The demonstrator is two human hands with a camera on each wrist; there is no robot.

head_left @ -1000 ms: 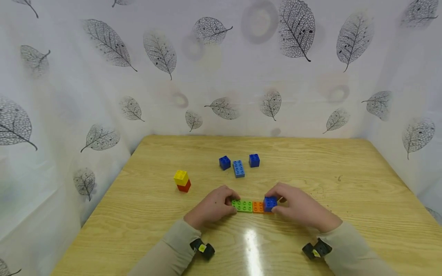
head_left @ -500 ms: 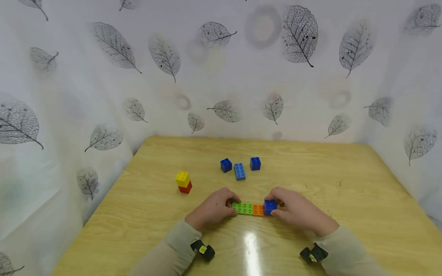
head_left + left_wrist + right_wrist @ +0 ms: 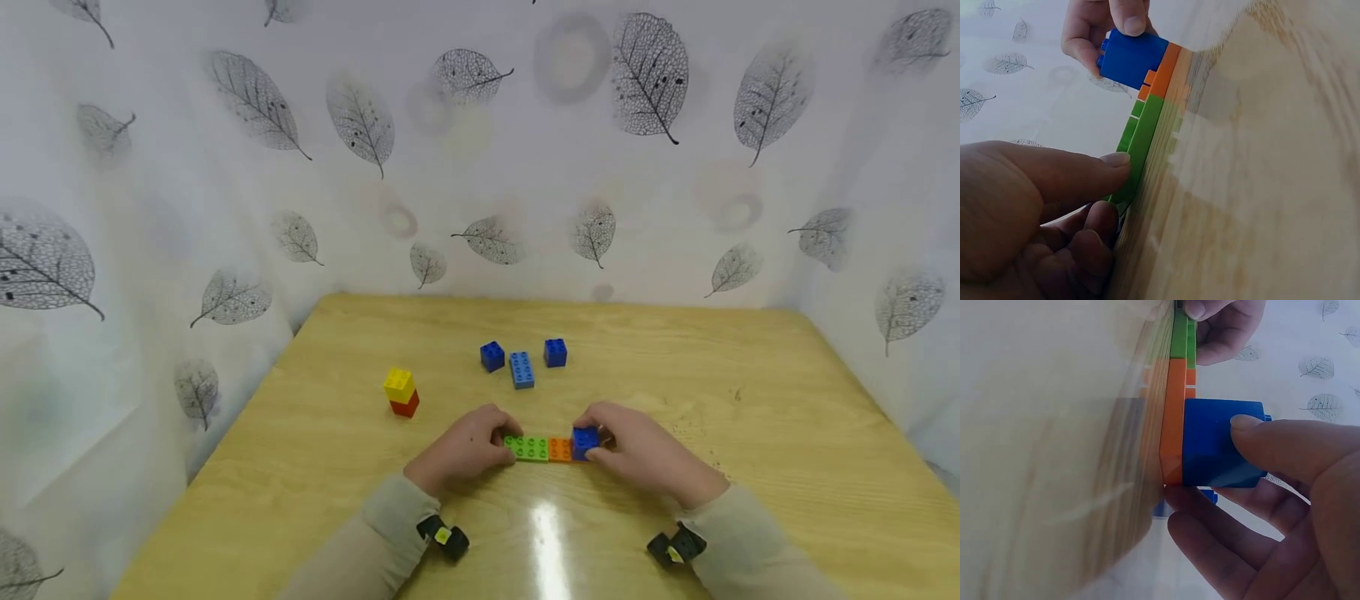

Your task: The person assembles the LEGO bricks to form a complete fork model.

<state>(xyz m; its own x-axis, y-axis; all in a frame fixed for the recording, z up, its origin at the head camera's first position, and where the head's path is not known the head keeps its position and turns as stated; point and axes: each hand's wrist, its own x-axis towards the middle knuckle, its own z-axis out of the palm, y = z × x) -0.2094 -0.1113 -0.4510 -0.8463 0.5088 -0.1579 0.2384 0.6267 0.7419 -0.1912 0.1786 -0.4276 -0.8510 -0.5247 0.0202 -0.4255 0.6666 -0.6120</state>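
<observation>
A flat green brick (image 3: 530, 448) and a flat orange brick (image 3: 559, 450) lie end to end on the table. My left hand (image 3: 468, 446) pinches the green brick at its left end, thumb in front, as the left wrist view shows. On the orange brick's right half sits a dark blue cube brick (image 3: 1222, 442), seated flush in the right wrist view. My right hand (image 3: 645, 450) grips this blue brick between thumb and fingers. Part of the blue brick's far side is hidden by the fingers.
Behind the hands lie a dark blue brick (image 3: 492, 356), a light blue brick (image 3: 522, 370) and another dark blue brick (image 3: 556, 352). To the left stands a yellow brick (image 3: 399, 385) on a red brick (image 3: 405, 404). A leaf-print curtain (image 3: 480, 158) surrounds the wooden table (image 3: 697, 367).
The head view has shifted slightly. Both hands keep their holds on the green and blue bricks, and the bricks stay in place.
</observation>
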